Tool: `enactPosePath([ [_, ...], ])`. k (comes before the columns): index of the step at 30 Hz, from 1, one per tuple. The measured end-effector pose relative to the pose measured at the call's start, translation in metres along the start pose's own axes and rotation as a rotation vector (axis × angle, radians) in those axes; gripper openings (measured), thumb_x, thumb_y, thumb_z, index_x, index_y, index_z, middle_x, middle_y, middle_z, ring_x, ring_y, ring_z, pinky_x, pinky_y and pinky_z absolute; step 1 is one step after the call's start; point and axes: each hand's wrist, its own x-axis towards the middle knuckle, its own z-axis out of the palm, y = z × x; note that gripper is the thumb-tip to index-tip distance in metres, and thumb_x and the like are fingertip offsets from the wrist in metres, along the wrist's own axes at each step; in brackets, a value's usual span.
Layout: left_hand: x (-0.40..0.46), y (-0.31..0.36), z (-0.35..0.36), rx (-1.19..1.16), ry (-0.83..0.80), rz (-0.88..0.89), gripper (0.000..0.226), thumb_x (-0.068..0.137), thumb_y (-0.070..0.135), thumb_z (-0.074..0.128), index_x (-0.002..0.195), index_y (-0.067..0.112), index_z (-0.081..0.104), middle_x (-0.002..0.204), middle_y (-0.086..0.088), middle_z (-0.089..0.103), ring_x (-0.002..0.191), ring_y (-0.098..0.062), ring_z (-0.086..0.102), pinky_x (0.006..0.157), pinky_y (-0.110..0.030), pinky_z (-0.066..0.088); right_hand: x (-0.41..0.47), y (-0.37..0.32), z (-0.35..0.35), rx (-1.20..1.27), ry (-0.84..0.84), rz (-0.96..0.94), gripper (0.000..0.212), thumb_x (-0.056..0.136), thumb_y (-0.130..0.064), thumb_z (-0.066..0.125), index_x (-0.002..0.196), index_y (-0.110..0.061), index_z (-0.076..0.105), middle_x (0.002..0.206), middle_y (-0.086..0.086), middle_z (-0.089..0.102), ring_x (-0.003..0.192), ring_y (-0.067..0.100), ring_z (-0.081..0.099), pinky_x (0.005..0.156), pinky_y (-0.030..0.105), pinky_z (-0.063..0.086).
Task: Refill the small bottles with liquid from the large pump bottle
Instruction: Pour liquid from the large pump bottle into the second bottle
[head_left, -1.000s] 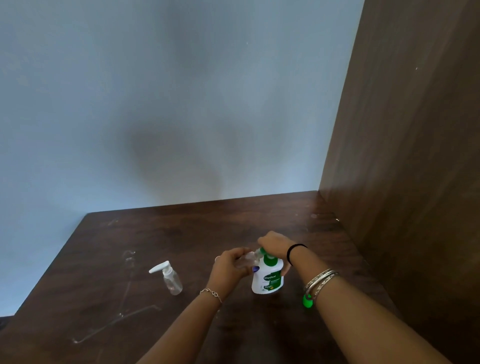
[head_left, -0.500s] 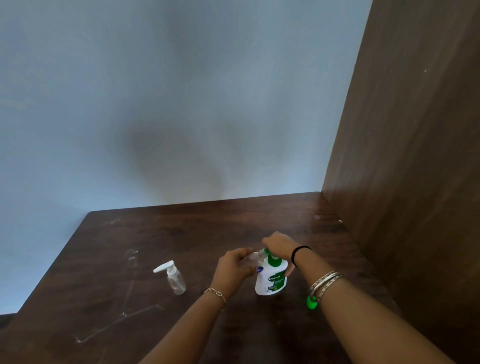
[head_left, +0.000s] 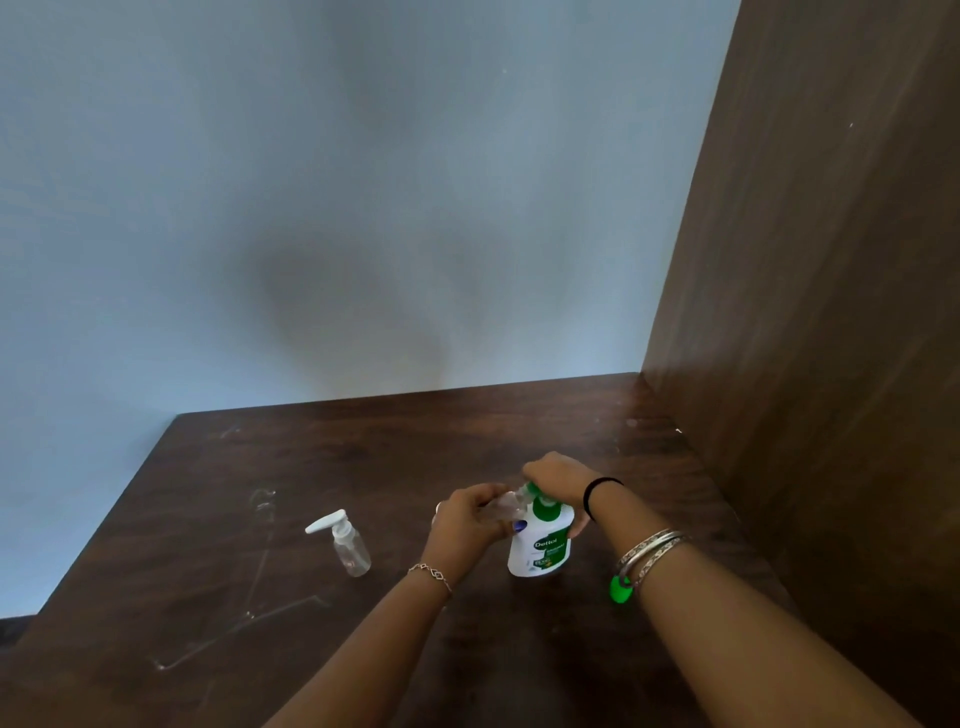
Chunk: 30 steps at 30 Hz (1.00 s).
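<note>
The large white pump bottle (head_left: 540, 545) with a green label and green pump stands upright on the dark wooden table (head_left: 363, 452). My right hand (head_left: 558, 475) rests on top of its pump head, fingers curled over it. My left hand (head_left: 467, 517) holds a small clear bottle (head_left: 501, 506) tilted, its mouth close under the pump's spout. A second small clear bottle (head_left: 349, 545) with a white pump top stands alone on the table to the left.
A small green object (head_left: 619, 591) lies on the table under my right wrist. A brown wooden panel (head_left: 805, 312) rises along the table's right side. A pale wall stands behind. Faint scratch marks (head_left: 249, 623) cross the table's left part.
Both hands and the bottles keep the same positions; only the camera view has shifted slightly.
</note>
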Motion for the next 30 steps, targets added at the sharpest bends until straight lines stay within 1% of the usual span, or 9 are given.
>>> enactPosePath([
  [3, -0.001, -0.001, 0.002, -0.018, 0.013, -0.008, 0.042, 0.072, 0.018, 0.074, 0.112, 0.015, 0.063, 0.093, 0.008, 0.062, 0.092, -0.005, 0.058, 0.064, 0.000, 0.040, 0.002, 0.000, 0.002, -0.025, 0.023, -0.025, 0.020, 0.095, -0.016, 0.038, 0.088, -0.002, 0.050, 0.083, 0.013, 0.050, 0.088, 0.032, 0.054, 0.060, 0.034, 0.045],
  [8, -0.001, -0.005, 0.001, 0.000, 0.037, -0.014, 0.043, 0.072, 0.015, 0.074, 0.114, 0.013, 0.062, 0.106, -0.001, 0.066, 0.092, -0.005, 0.056, 0.065, 0.001, 0.039, 0.010, 0.004, 0.012, -0.075, 0.140, -0.008, 0.023, 0.090, -0.018, 0.041, 0.071, -0.008, 0.049, 0.086, 0.014, 0.054, 0.088, 0.029, 0.054, 0.074, 0.036, 0.044],
  [13, 0.000, -0.003, 0.001, -0.033, 0.003, -0.015, 0.043, 0.072, 0.015, 0.074, 0.113, 0.012, 0.062, 0.095, 0.005, 0.062, 0.091, -0.004, 0.056, 0.064, 0.002, 0.040, 0.002, 0.000, 0.000, -0.040, -0.002, 0.016, 0.023, 0.093, -0.023, 0.038, 0.089, -0.005, 0.053, 0.083, 0.012, 0.051, 0.072, 0.028, 0.054, 0.053, 0.034, 0.047],
  [17, 0.001, -0.005, 0.000, -0.014, 0.015, -0.020, 0.045, 0.070, 0.017, 0.076, 0.113, 0.015, 0.063, 0.104, 0.001, 0.067, 0.093, -0.005, 0.058, 0.073, -0.005, 0.041, 0.004, -0.002, 0.006, -0.080, 0.078, 0.009, 0.024, 0.095, -0.013, 0.035, 0.074, -0.006, 0.047, 0.082, 0.011, 0.047, 0.085, 0.024, 0.046, 0.073, 0.035, 0.042],
  [20, 0.001, -0.008, -0.001, -0.018, 0.034, -0.025, 0.044, 0.069, 0.012, 0.076, 0.112, 0.013, 0.064, 0.105, -0.002, 0.068, 0.091, -0.004, 0.059, 0.064, 0.005, 0.039, 0.010, 0.002, 0.012, -0.103, 0.115, -0.004, 0.018, 0.090, -0.015, 0.041, 0.080, -0.003, 0.051, 0.091, 0.015, 0.051, 0.084, 0.027, 0.050, 0.069, 0.031, 0.039],
  [23, 0.001, -0.007, 0.000, -0.018, 0.024, -0.010, 0.045, 0.069, 0.013, 0.076, 0.112, 0.012, 0.063, 0.103, -0.001, 0.068, 0.090, -0.003, 0.058, 0.064, 0.003, 0.039, 0.006, -0.001, 0.008, -0.135, 0.061, -0.005, 0.021, 0.092, -0.016, 0.039, 0.077, -0.005, 0.049, 0.084, 0.011, 0.050, 0.086, 0.028, 0.054, 0.069, 0.034, 0.043],
  [26, 0.000, -0.005, 0.000, -0.020, 0.017, 0.004, 0.046, 0.070, 0.017, 0.077, 0.113, 0.014, 0.063, 0.101, 0.003, 0.067, 0.091, -0.002, 0.057, 0.070, -0.003, 0.039, 0.002, -0.002, 0.002, -0.126, 0.018, -0.007, 0.020, 0.095, -0.017, 0.037, 0.092, -0.003, 0.050, 0.073, 0.005, 0.042, 0.067, 0.021, 0.049, 0.053, 0.031, 0.042],
  [28, 0.001, -0.004, 0.000, -0.022, 0.020, 0.001, 0.046, 0.070, 0.016, 0.076, 0.113, 0.014, 0.063, 0.101, 0.004, 0.066, 0.091, -0.002, 0.057, 0.074, -0.009, 0.039, 0.003, -0.002, 0.003, -0.125, 0.034, -0.010, 0.024, 0.095, -0.015, 0.037, 0.080, -0.003, 0.050, 0.072, 0.005, 0.041, 0.069, 0.023, 0.048, 0.051, 0.029, 0.038],
  [30, 0.002, -0.004, 0.000, -0.008, 0.023, 0.000, 0.046, 0.069, 0.013, 0.076, 0.114, 0.012, 0.062, 0.104, 0.000, 0.067, 0.091, -0.002, 0.057, 0.071, -0.005, 0.038, 0.007, 0.001, 0.008, -0.172, 0.088, -0.038, 0.031, 0.093, -0.013, 0.038, 0.063, -0.007, 0.042, 0.074, 0.008, 0.046, 0.081, 0.026, 0.048, 0.062, 0.031, 0.037],
])
